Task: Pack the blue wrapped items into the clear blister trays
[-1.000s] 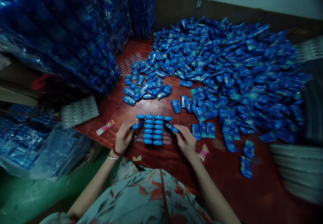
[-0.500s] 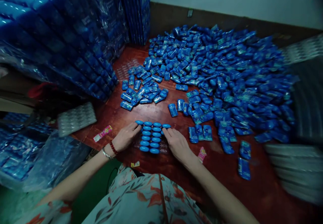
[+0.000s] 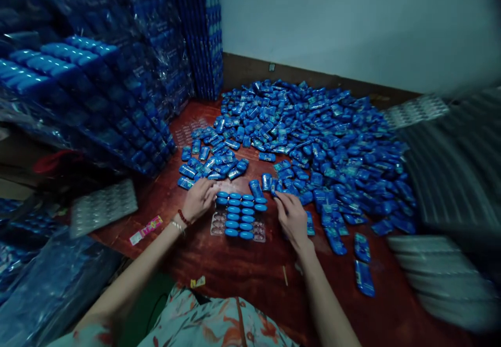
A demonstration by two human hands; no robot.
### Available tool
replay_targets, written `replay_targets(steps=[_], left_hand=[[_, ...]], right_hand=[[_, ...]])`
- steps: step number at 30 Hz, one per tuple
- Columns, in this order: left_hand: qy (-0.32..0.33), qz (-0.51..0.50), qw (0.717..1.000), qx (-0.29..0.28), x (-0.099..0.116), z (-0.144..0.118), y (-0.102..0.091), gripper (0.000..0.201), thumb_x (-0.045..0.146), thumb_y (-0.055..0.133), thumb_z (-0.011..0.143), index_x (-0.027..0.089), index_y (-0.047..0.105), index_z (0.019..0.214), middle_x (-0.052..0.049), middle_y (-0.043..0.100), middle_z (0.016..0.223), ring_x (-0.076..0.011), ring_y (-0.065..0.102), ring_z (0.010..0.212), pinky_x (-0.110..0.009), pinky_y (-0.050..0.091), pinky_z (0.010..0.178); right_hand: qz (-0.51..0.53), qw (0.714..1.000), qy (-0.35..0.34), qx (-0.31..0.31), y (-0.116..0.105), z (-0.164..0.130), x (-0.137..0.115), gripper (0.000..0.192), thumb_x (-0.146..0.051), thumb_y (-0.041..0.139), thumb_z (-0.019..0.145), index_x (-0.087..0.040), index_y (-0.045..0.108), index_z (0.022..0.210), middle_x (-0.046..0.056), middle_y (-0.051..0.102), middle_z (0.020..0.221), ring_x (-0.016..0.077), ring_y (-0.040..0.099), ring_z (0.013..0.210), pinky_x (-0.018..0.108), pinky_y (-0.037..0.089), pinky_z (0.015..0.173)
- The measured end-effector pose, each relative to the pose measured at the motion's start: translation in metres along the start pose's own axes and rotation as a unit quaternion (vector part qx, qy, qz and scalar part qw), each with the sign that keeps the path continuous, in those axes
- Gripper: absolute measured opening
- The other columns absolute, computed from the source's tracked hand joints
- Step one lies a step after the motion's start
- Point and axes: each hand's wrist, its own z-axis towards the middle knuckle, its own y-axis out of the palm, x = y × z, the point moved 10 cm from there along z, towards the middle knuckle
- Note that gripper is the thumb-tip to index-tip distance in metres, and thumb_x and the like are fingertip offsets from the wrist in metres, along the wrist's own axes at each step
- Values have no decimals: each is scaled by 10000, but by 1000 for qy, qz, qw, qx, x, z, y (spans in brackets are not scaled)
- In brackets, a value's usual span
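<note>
1. The clear tray (image 3: 238, 228) lies flat on the red-brown table (image 3: 242, 268), near its front edge, partly filled with rows of blue capsules (image 3: 241, 214).
2. The left hand (image 3: 199, 200) rests at the tray's far left corner, fingers curled over a blue piece; whether it grips it, I cannot tell.
3. The right hand (image 3: 291, 216) sits just right of the tray, fingers bent onto loose blue packets (image 3: 313, 148); its grasp is hidden too.
4. Bare table shows only in front of the tray and between the forearms.
5. The packet heap crowds the far and right side, touching the right hand.
6. Wrapped blue stacks (image 3: 97, 91) wall in the left side.
7. An empty blister sheet (image 3: 102, 207) and a pink wrapper (image 3: 146, 229) lie left of the left wrist.
8. Grey stacked trays (image 3: 450, 279) close off the right edge.
</note>
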Motion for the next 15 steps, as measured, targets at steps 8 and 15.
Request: replay_targets(steps=[8, 15], left_hand=[[69, 140, 961, -227, -28, 95, 81, 431, 454, 509, 838, 314, 512, 1246, -72, 413, 1390, -324, 296, 1292, -597, 169, 1022], [42, 153, 977, -141, -45, 26, 41, 367, 381, 426, 893, 297, 535, 1233, -89, 432, 1384, -295, 351, 1262, -558, 212, 1021]], right_hand=[[-86, 972, -48, -215, 78, 52, 28, 329, -415, 438, 894, -300, 594, 1159, 91, 488, 1315, 270, 404, 1225, 615, 255, 981], [-106, 982, -27, -154, 40, -15, 45, 356, -382, 436, 896, -237, 582, 1186, 126, 476, 1322, 256, 444, 1189, 517, 311, 999]])
